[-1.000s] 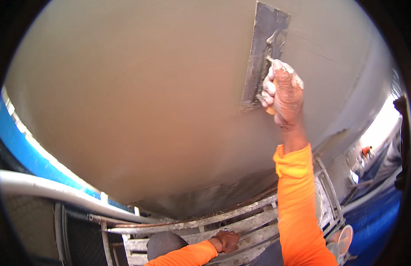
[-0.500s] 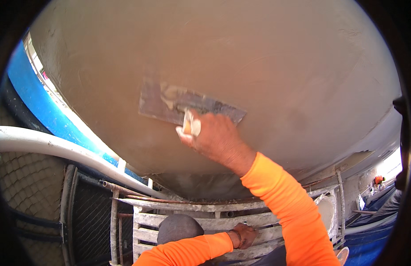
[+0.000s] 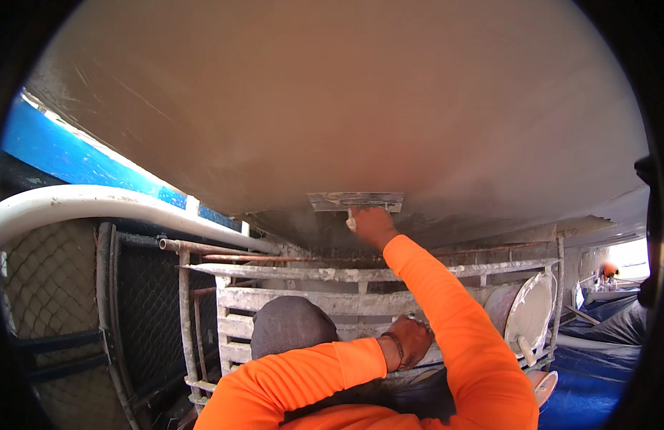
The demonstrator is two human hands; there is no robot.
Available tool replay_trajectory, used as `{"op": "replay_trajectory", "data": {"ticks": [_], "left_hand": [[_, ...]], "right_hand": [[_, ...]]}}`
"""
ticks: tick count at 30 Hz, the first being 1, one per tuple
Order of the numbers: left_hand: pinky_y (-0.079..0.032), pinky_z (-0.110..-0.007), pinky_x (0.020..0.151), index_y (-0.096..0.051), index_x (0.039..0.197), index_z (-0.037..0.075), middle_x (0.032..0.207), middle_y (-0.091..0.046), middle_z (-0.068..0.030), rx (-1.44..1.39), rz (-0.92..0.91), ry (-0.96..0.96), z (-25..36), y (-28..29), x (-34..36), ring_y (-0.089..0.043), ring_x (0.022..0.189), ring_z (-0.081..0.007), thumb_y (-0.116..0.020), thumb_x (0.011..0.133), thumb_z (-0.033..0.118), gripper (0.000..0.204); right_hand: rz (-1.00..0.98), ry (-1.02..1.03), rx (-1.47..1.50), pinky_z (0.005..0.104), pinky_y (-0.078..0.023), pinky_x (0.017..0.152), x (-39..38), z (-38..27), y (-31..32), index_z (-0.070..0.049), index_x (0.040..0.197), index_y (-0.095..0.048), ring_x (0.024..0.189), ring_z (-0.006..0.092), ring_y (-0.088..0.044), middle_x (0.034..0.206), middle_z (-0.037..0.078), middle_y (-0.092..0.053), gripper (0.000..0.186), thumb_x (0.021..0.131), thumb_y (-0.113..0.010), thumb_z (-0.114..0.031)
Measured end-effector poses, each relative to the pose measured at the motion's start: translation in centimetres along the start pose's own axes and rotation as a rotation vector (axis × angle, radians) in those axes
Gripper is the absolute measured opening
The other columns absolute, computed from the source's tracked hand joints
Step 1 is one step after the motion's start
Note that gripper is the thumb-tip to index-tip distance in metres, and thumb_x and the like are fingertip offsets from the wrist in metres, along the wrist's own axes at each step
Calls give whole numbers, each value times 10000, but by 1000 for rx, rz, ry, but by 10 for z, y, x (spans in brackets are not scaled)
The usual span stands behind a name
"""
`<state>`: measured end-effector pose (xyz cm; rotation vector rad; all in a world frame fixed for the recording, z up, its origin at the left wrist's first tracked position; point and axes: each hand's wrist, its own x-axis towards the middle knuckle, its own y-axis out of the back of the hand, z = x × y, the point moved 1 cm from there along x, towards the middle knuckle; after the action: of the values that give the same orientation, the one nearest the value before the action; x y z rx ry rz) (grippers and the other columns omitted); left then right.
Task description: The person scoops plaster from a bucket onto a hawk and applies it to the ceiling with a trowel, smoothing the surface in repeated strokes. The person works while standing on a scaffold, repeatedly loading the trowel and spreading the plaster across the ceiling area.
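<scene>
Right hand (image 3: 375, 226): I have it out ahead, grasping the trowel from its near side; the handle is mostly hidden from me behind the fingers, and pale smears show near the thumb.
Trowel (image 3: 323, 203): a flat, rectangular metal blade, set with its long side crosswise against the lower part of the grey-brown surface, near the middle of my view; wet-looking material streaks its face.
Grey-brown surface (image 3: 310, 93): broad, smooth and curving, it fills the upper part of what I see, with fine scratch lines toward the left.
Left hand (image 3: 411, 341): curled, low beside the right forearm and in front of the slatted frame; I cannot tell whether it grips anything, since its finger side is hidden from me.
Wristband (image 3: 396, 351): dark, around my left wrist.
Sleeves (image 3: 447, 308): bright orange on both arms.
Slatted frame (image 3: 239, 326): pale, worn slats below the surface, with stained rails around them.
Rounded grey form (image 3: 292, 326): cloth-covered, just beyond my left forearm.
Round container (image 3: 529, 315): whitish and splattered, at the right end of the slats.
White pipe (image 3: 95, 202): thick and bent, on the left, below a blue band (image 3: 74, 154) and above wire mesh (image 3: 156, 308).
Blue sheeting (image 3: 586, 383): crumpled, at lower right.
</scene>
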<state>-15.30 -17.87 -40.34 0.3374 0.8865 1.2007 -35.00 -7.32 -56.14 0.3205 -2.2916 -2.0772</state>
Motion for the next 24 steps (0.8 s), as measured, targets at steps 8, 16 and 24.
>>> {"op": "replay_trajectory", "data": {"ticks": [8, 16, 24], "left_hand": [[-502, -445, 778, -746, 966, 59, 1014, -714, -177, -124, 20, 10, -6, 11, -1, -711, 962, -325, -866, 480, 124, 504], [-496, -436, 776, -760, 961, 125, 1001, -733, -119, -143, -76, 14, -14, 14, 2, -716, 953, -295, -849, 476, 118, 494], [-485, -447, 786, -773, 989, 147, 981, -742, -90, -153, -106, 57, -14, 12, 4, -726, 942, -298, -817, 466, 92, 528]], "right_hand": [[-387, -127, 88, 499, -569, 886, -50, 30, -70, -69, 1342, -570, 1020, 384, -724, 1121, 201, -742, 533, 937, -632, -410], [-211, -34, 52, 503, -510, 1019, -24, 7, -94, -104, 1426, -520, 1242, 370, -586, 1310, 167, -596, 532, 912, -650, -149], [-33, -27, 99, 497, -515, 1011, 0, -5, -72, -132, 1412, -553, 1223, 357, -595, 1303, 136, -597, 525, 903, -677, -145]]}}
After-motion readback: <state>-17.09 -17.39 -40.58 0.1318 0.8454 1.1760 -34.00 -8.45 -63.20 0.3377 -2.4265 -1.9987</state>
